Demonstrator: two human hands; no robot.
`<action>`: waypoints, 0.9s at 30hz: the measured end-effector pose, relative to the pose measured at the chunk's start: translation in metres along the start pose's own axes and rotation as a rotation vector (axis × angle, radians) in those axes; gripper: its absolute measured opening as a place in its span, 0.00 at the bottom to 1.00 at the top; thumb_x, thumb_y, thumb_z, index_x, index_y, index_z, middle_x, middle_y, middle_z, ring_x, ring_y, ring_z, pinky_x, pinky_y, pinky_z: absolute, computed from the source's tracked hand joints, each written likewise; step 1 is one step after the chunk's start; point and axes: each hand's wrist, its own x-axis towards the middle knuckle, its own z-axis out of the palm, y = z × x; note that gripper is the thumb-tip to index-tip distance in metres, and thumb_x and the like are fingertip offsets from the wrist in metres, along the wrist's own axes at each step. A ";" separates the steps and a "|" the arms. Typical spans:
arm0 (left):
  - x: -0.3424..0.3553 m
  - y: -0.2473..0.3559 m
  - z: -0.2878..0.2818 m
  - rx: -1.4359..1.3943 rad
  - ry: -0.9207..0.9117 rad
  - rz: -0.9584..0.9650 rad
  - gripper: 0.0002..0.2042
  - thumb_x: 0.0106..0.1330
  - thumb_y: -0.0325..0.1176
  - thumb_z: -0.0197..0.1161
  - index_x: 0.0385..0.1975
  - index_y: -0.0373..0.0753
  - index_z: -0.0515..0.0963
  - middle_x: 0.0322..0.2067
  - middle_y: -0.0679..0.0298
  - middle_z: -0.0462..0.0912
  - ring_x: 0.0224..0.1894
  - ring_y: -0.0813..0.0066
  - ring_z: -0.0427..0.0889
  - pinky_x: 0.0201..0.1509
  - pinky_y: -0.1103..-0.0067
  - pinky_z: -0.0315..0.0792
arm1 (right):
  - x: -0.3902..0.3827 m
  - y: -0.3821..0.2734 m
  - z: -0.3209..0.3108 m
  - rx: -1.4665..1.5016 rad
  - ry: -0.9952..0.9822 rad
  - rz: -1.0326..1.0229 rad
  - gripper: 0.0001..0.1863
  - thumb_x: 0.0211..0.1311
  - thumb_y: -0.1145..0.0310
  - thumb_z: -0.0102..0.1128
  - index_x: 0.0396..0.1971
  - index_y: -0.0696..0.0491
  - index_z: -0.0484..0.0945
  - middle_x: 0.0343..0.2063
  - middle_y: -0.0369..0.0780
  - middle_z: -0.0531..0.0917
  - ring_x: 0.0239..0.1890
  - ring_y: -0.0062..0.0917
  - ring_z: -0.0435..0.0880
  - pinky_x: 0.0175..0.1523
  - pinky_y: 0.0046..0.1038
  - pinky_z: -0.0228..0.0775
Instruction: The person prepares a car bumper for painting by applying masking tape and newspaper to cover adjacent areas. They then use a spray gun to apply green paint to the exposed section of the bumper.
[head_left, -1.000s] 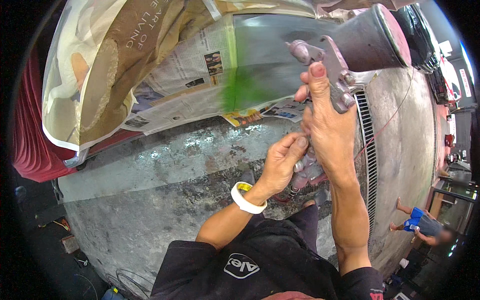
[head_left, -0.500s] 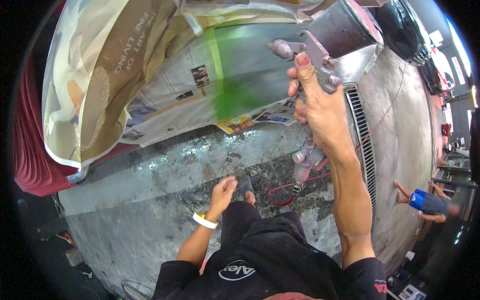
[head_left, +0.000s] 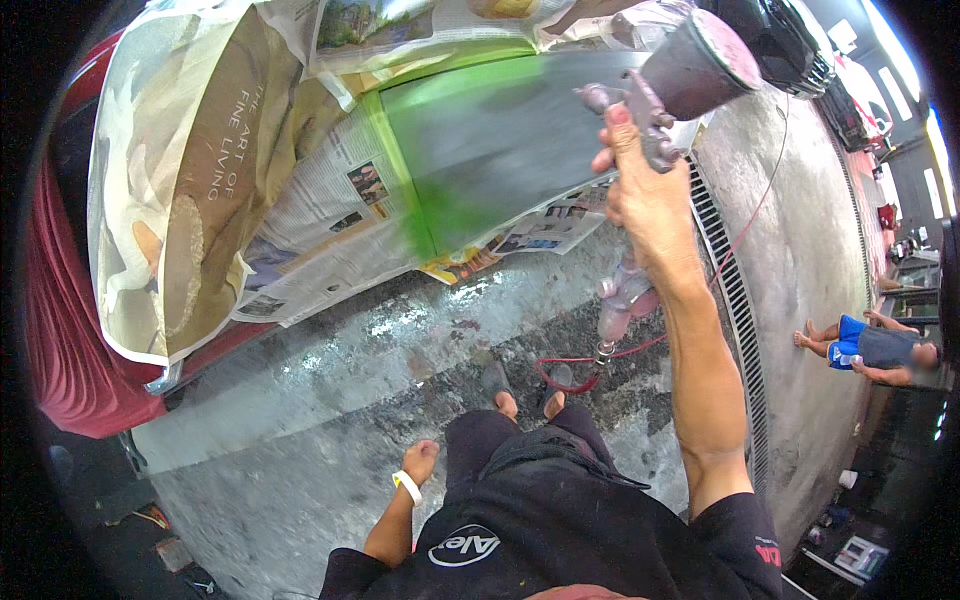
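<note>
My right hand is wrapped round the handle of a paint-stained spray gun, its thumb on the gun's back. A dark grey paint cup sits on the gun, and its nozzle points left. A red air hose joins fittings below the handle. In front of the nozzle, a grey panel with green overspray and bordering green tape lies amid newspaper. My left hand, with a white wristband, hangs low beside my thigh, touching nothing visible; its fingers are mostly hidden.
A printed bag-like sheet covers the area at left, above red cloth-like folds. A floor drain grate runs past my right arm. Another person stands far right. A black rounded object is at upper right.
My left hand has dropped lower and nearer my body. The view has shifted, so more of the taped panel shows. The other person has moved and appears with an arm bent.
</note>
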 end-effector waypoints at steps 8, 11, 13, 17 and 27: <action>0.004 0.037 -0.006 -0.079 0.112 0.115 0.15 0.70 0.41 0.65 0.44 0.35 0.84 0.36 0.56 0.88 0.38 0.69 0.86 0.45 0.73 0.77 | -0.021 -0.004 0.007 0.064 -0.362 0.169 0.32 0.65 0.37 0.64 0.40 0.58 0.81 0.24 0.33 0.80 0.14 0.09 0.64 0.19 0.18 0.54; 0.013 0.025 0.002 -0.072 0.168 0.179 0.13 0.71 0.39 0.64 0.40 0.34 0.84 0.28 0.63 0.86 0.27 0.77 0.82 0.34 0.77 0.76 | -0.014 0.001 -0.001 0.031 -0.251 0.084 0.32 0.65 0.37 0.64 0.39 0.58 0.80 0.24 0.33 0.80 0.14 0.09 0.64 0.19 0.19 0.54; 0.018 0.012 0.005 -0.046 0.164 0.181 0.13 0.72 0.39 0.64 0.40 0.34 0.84 0.27 0.64 0.86 0.27 0.77 0.82 0.35 0.77 0.77 | -0.010 0.004 -0.007 0.080 -0.237 0.074 0.33 0.64 0.36 0.65 0.38 0.57 0.81 0.23 0.32 0.78 0.14 0.09 0.64 0.19 0.19 0.54; 0.027 0.000 0.016 -0.075 0.144 0.149 0.12 0.72 0.37 0.64 0.41 0.32 0.84 0.30 0.63 0.86 0.28 0.76 0.82 0.37 0.76 0.79 | 0.006 0.015 -0.023 0.066 -0.239 0.089 0.35 0.63 0.34 0.64 0.38 0.58 0.80 0.22 0.31 0.76 0.14 0.10 0.64 0.19 0.20 0.55; 0.025 0.049 0.049 -0.201 0.190 0.052 0.15 0.70 0.41 0.65 0.45 0.34 0.85 0.35 0.56 0.89 0.34 0.71 0.87 0.41 0.73 0.80 | 0.059 0.003 -0.072 0.093 -0.381 0.170 0.35 0.65 0.34 0.62 0.41 0.57 0.79 0.26 0.33 0.77 0.15 0.11 0.64 0.20 0.20 0.56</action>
